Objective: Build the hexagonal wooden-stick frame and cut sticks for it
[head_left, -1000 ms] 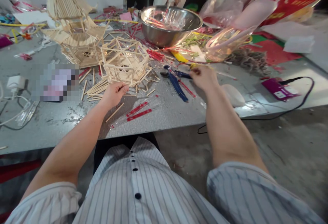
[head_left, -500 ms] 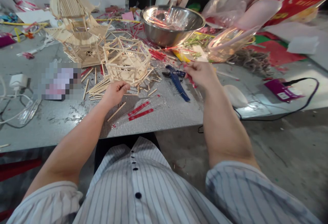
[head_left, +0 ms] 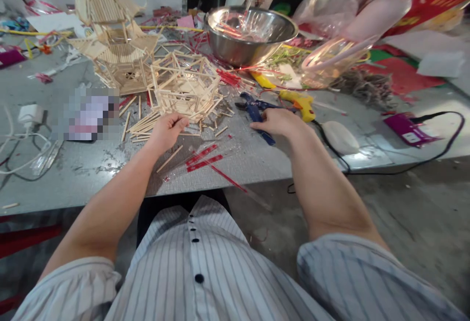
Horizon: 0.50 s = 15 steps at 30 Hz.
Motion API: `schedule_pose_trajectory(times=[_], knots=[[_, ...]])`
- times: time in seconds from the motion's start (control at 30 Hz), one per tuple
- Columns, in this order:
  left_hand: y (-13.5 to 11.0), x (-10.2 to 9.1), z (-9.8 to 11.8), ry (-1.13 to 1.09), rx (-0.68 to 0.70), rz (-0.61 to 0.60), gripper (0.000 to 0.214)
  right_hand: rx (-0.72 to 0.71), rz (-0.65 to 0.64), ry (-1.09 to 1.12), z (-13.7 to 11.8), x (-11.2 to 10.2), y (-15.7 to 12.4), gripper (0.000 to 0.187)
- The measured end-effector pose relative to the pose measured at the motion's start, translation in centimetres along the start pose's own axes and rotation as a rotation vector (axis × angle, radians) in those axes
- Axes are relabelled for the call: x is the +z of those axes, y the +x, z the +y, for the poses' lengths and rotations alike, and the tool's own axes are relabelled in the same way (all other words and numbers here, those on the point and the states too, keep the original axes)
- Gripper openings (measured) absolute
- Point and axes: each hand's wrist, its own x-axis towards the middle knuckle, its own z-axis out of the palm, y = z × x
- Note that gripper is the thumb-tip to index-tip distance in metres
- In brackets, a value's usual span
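My left hand (head_left: pixel 167 130) rests on the grey table (head_left: pixel 91 174) with its fingers curled on a thin wooden stick, right in front of a hexagonal stick frame (head_left: pixel 185 88) and a pile of loose sticks (head_left: pixel 141 125). My right hand (head_left: pixel 279 121) lies flat with its fingers stretched out, the fingertips touching the handles of blue pliers (head_left: pixel 255 112). Just behind that hand lies a yellow glue gun (head_left: pixel 299 101). A long red-wrapped stick (head_left: pixel 235 184) slants past the table's front edge.
A tall stick tower model (head_left: pixel 110 41) stands at the back left, a steel bowl (head_left: pixel 249 32) behind the frame. Red wrappers (head_left: pixel 203 157) lie near the front edge. At the right are a white oval object (head_left: pixel 338 137) and a purple device (head_left: pixel 404 130) with a black cable. A white charger (head_left: pixel 29 114) lies at the left.
My right hand drew back from behind the pliers and came down onto their handles, uncovering the glue gun. The red-wrapped stick now slants over the front edge. My left hand stayed put.
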Motion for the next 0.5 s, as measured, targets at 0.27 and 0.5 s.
schedule_pose_trajectory(times=[0.27,0.5], knots=[[0.0,0.3,-0.1,-0.170,0.012,0.021,0.021,0.113,0.223,0.445,0.0,-1.5,-1.2,0.022],[-0.1,0.3,-0.4,-0.289,0.052,0.045,0.023,-0.141,0.464,1.248,-2.1,-4.4,-4.3,0.028]])
